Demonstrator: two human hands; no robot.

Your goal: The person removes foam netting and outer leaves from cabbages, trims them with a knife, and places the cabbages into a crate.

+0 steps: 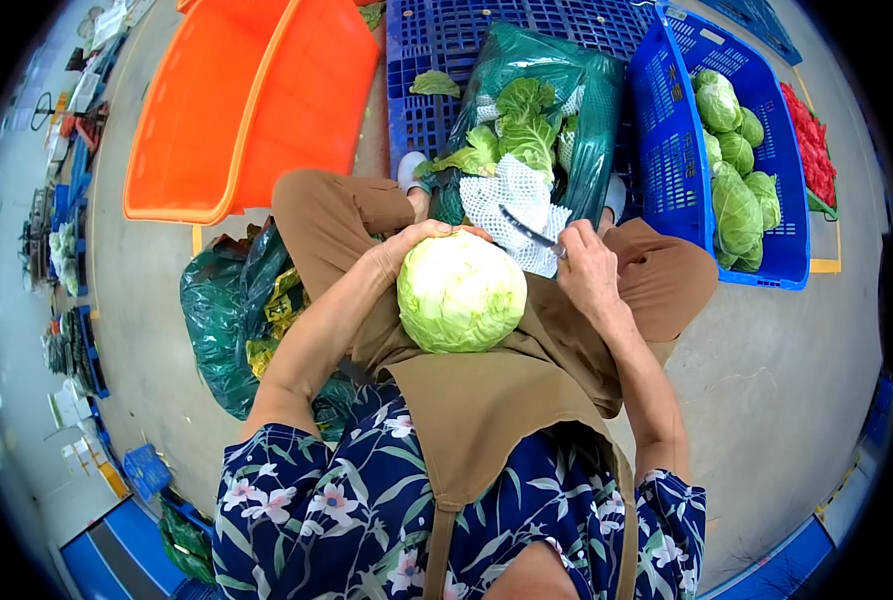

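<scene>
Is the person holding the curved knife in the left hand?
No: the knife is in the right hand, while the left hand holds the cabbage at the lap.

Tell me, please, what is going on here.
A seated person has a cabbage in front of them, the left hand against its far side and the right hand holding what looks like a curved knife, its blade apart from the cabbage. Ahead are a green plastic bag, leaves and white netting; a blue crate on the right holds more cabbages.
</scene>
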